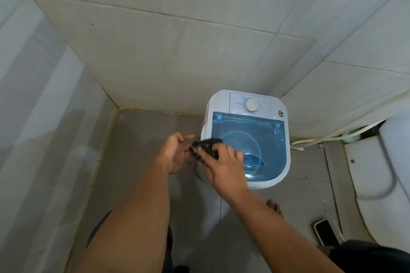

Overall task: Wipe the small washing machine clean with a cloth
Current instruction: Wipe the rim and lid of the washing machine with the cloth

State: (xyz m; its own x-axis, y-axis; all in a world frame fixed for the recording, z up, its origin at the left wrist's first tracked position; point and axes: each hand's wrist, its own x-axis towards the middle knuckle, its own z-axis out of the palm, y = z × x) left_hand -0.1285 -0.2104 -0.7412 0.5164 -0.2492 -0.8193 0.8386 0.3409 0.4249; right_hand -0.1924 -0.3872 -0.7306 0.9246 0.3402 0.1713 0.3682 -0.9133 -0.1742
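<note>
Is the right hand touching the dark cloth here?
Touching. The head view shows the right hand with its fingers closed over the dark cloth, beside the left hand, above the washing machine.

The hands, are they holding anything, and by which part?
Both hands, left and right, hold a dark cloth bunched between their fingers; which part cannot be told.

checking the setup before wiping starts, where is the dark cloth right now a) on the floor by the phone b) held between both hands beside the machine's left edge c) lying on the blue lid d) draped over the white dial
b: the dark crumpled cloth is held between the left hand and the right hand, just over the left edge of the small white washing machine, whose translucent blue lid is shut.
</note>
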